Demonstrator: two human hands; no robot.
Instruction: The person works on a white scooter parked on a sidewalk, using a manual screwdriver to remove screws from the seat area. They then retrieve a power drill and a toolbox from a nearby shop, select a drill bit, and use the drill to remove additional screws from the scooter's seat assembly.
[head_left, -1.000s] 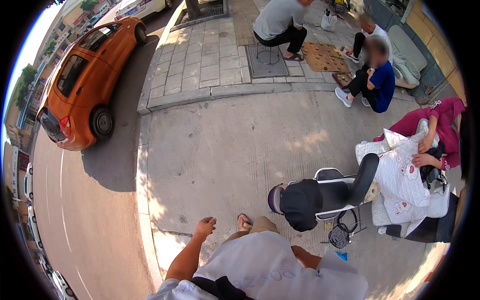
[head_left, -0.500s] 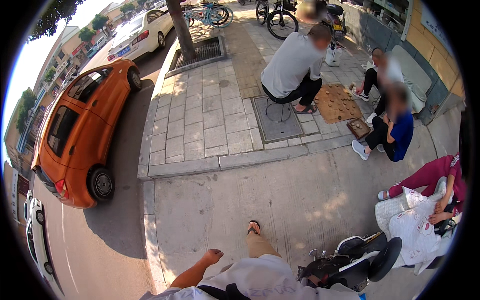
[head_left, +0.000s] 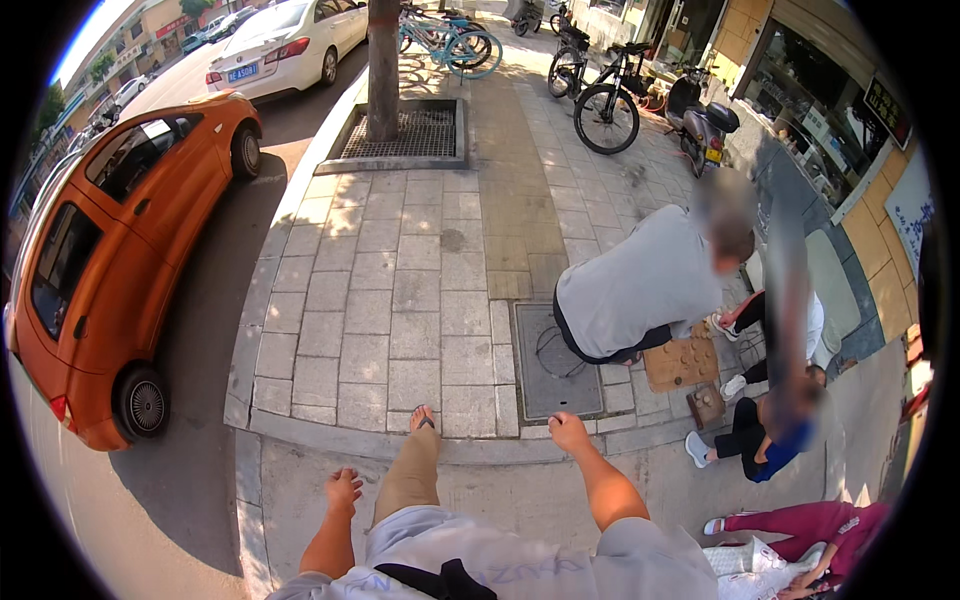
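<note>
My left hand (head_left: 343, 489) hangs low above the grey pavement, its fingers loosely bent and apart with nothing in them. My right hand (head_left: 569, 431) is swung forward over the edge of the raised paving, next to a dark metal cover (head_left: 540, 385). Its fingers are curled closed, and no object shows in them. Between the two arms, my sandalled foot (head_left: 424, 420) is on the kerb edge. A black strap (head_left: 440, 580) crosses my pale shirt.
A seated person in grey (head_left: 640, 285) is ahead right by a board with round pieces (head_left: 680, 363); others sit beyond. An orange car (head_left: 140, 250) stands left. Ahead are a tree trunk (head_left: 383, 70) in a grated pit, bicycles (head_left: 607, 115) and a scooter (head_left: 700, 120).
I have moved forward to the raised paving, and one foot is now on its edge. My right hand has come into view. The scooter at lower right has left view.
</note>
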